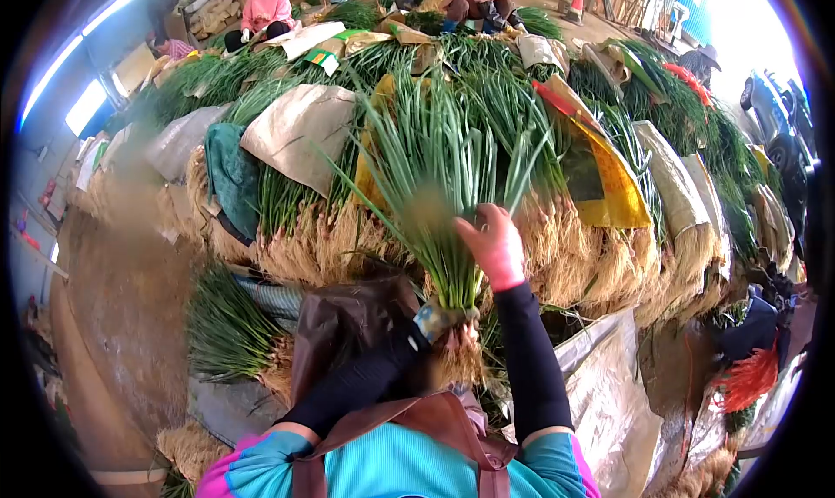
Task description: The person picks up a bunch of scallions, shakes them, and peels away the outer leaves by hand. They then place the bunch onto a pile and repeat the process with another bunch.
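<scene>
A large bunch of green onions (457,276) stands upright in front of me, its leaves fanned upward and pale roots (459,363) hanging below. My left hand (445,318), which looks to be in a dirty glove, is wrapped round the bunch's lower stalks just above the roots. Higher up, at the right side of the leaves, is my right hand (494,246). Its thumb stands apart from the curved fingers, and the fingertips are partly lost against the leaves. A blurred smudge covers the middle of the bunch.
Rows of green onions (322,246) lie ahead, partly covered by sacks (300,137) and a yellow bag (619,185). Another pile of onions (228,324) lies at left. Brown sheeting (348,324) is close to my left arm. Several people (268,11) sit at the back.
</scene>
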Available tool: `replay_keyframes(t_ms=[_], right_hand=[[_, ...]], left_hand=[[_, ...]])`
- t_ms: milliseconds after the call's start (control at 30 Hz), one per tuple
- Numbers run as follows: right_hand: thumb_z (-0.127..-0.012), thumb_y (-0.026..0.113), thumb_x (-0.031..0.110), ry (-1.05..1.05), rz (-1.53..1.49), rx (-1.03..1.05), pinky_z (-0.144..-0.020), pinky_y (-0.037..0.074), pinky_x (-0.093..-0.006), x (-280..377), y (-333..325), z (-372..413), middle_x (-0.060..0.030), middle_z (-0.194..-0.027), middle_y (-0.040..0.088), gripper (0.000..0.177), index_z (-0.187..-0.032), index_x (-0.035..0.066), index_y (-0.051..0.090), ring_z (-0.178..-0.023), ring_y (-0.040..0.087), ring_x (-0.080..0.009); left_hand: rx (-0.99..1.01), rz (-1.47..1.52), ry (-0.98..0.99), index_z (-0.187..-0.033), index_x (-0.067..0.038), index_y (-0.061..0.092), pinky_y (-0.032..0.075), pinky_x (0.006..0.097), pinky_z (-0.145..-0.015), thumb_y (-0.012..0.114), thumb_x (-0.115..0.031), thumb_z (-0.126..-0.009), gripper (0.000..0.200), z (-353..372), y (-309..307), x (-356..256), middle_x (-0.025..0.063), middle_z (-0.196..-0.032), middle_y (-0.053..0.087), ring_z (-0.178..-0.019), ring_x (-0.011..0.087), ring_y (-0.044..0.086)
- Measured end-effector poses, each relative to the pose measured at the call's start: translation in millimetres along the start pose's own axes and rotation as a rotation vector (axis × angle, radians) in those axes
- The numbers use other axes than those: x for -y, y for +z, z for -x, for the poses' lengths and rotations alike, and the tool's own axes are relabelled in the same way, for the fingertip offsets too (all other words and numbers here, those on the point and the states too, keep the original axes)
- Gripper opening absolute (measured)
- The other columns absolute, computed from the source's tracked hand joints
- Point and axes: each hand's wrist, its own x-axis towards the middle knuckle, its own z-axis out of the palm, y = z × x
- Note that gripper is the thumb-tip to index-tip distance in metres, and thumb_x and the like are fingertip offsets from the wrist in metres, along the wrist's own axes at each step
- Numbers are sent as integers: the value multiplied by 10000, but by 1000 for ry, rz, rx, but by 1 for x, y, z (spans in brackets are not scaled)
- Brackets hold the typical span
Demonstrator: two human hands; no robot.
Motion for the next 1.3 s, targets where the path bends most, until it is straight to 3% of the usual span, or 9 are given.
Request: replay_keyframes(t_ms=[200, 233, 267, 533, 600, 633, 800, 933, 1300], right_hand=[[-864, 545, 232, 445, -1212, 166, -332, 285, -140, -7, -55, -36, 10, -729, 578, 144, -845, 92, 570, -422, 378, 2], [-874, 530, 226, 441, -1330, 153, -321, 280, -143, -17, -61, -39, 15, -722, 568, 136, -862, 95, 565, -418, 376, 2], [-883, 515, 220, 435, -1449, 135, -310, 274, -147, -27, -67, -42, 20, -715, 559, 129, -878, 99, 559, -414, 374, 2], [-798, 527, 48, -206, -272, -650, -421, 391, -209, -152, -70, -97, -21, -745, 593, 96, -838, 66, 613, -502, 496, -98], [-805, 513, 45, 481, -673, -594, -494, 438, -220, -144, -107, -88, -20, -729, 594, 94, -817, 41, 606, -597, 551, -109], [-808, 527, 78, 123, -356, -557, -506, 446, -236, -144, -107, -81, -28, -701, 601, 101, -808, 28, 614, -590, 560, -116], [-784, 589, 207, -286, -9, 1096, -532, 476, -346, -112, -92, 7, -109, -742, 644, 161, -872, 100, 671, -524, 569, -235], [-756, 623, 238, -65, 371, -27, -592, 484, -363, -97, -58, -24, -114, -712, 618, 144, -741, 96, 637, -670, 609, -234], [-701, 705, 323, -31, 371, 297, -649, 492, -325, -76, -1, -25, -67, -740, 641, 224, -816, 138, 652, -678, 614, -215]], left_hand=[[-11, -269, -18, -903, 2, 570, 453, 246, -391, 614, -121, -778, 180, 49, -29, -12, 93, -687, 606, -494, 153, 573], [84, 399, -757, -909, -10, 574, 467, 251, -428, 630, -136, -773, 193, 41, -75, 10, 89, -683, 599, -539, 152, 586], [161, -125, -18, -918, -15, 574, 458, 236, -427, 630, -133, -773, 195, 63, -55, -3, 87, -686, 604, -558, 143, 587], [110, -114, -225, -930, -22, 595, 466, 229, -480, 661, -76, -751, 198, 100, -66, -4, 88, -739, 620, -601, 125, 582], [-16, -214, -219, -908, 8, 598, 436, 216, -448, 641, -104, -748, 201, 120, -49, -30, 112, -735, 621, -621, 154, 591], [32, -221, -175, -908, 13, 600, 444, 221, -458, 642, -105, -737, 212, 121, -59, -34, 115, -734, 621, -628, 166, 596], [94, -124, 181, -1155, 8, 430, 476, 297, -557, 675, -114, -674, 553, 110, -36, -85, 107, -753, 605, -641, 212, 594], [328, 325, 364, -1286, -74, 367, 421, 409, -807, 648, -135, -697, 656, 68, -26, -89, 29, -721, 506, -709, 206, 530], [296, 623, 311, -1274, -38, 340, 513, 326, -581, 544, -58, -776, 539, 44, -36, -68, 75, -838, 476, -776, 223, 461]])
